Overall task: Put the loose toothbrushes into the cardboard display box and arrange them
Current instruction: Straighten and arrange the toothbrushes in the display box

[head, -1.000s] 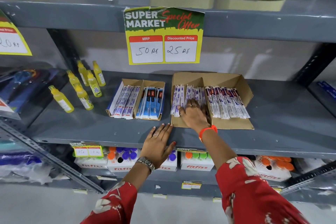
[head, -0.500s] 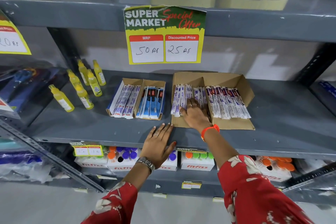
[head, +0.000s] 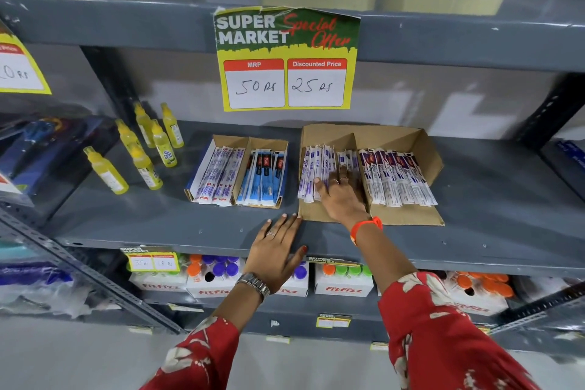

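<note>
A brown cardboard display box [head: 408,215] lies flat on the grey middle shelf, split into two compartments. Its left compartment holds wrapped white-and-purple toothbrushes [head: 311,174]; the right one holds a neat row of wrapped toothbrushes [head: 397,180] with dark purple tops. My right hand [head: 343,196] rests palm down in the left compartment, fingers spread over the packs and pressing against them. My left hand [head: 275,255] lies flat and open on the shelf's front edge, just left of the box's corner, holding nothing.
A smaller cardboard box [head: 235,174] with white and blue toothbrush packs sits to the left. Several yellow bottles [head: 148,149] stand further left. A price sign [head: 286,60] hangs from the upper shelf. Fitfizz cartons [head: 343,283] fill the shelf below.
My right hand has slid slightly left and forward over the packs in the left compartment, bunching them leftward. My left hand has stayed on the shelf edge.
</note>
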The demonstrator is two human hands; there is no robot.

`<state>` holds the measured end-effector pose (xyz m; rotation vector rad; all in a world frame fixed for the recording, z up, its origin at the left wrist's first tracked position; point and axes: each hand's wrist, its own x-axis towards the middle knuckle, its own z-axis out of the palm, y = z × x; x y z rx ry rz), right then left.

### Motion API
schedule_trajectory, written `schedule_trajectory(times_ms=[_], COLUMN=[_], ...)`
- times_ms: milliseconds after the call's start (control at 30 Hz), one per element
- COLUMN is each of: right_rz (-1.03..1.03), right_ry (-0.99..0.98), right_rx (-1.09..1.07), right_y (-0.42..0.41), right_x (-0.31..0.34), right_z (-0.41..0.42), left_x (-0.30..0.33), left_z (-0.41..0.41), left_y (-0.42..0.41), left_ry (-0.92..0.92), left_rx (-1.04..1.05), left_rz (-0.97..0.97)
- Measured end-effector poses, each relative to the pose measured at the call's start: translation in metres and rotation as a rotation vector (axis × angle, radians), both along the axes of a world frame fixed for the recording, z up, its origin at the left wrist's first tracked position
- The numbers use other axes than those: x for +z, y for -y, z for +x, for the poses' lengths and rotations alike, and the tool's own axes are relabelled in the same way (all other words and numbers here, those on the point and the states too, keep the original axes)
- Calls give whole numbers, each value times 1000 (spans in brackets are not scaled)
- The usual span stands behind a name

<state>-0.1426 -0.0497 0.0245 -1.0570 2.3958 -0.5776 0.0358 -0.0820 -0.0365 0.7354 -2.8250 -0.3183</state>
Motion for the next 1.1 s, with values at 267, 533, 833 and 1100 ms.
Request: schedule_trajectory(times_ms=[267, 533, 833, 1100], right_rz=[-22, -9, 12, -24], right_ry=[-35, 15, 36, -116], right_rx=[43, -54, -26, 29], right_y=[2, -1, -2, 1], right_x=[-1, 0, 1, 0], right_z=[-4, -2, -2, -1], left_x=[11, 24, 17, 19], left_z=[-5, -57, -57, -57], left_y=[-10, 2, 5, 2], left_ry=[-211, 7, 53, 35], left_rx=[21, -59, -34, -21], left_rz=[17, -136, -126, -107])
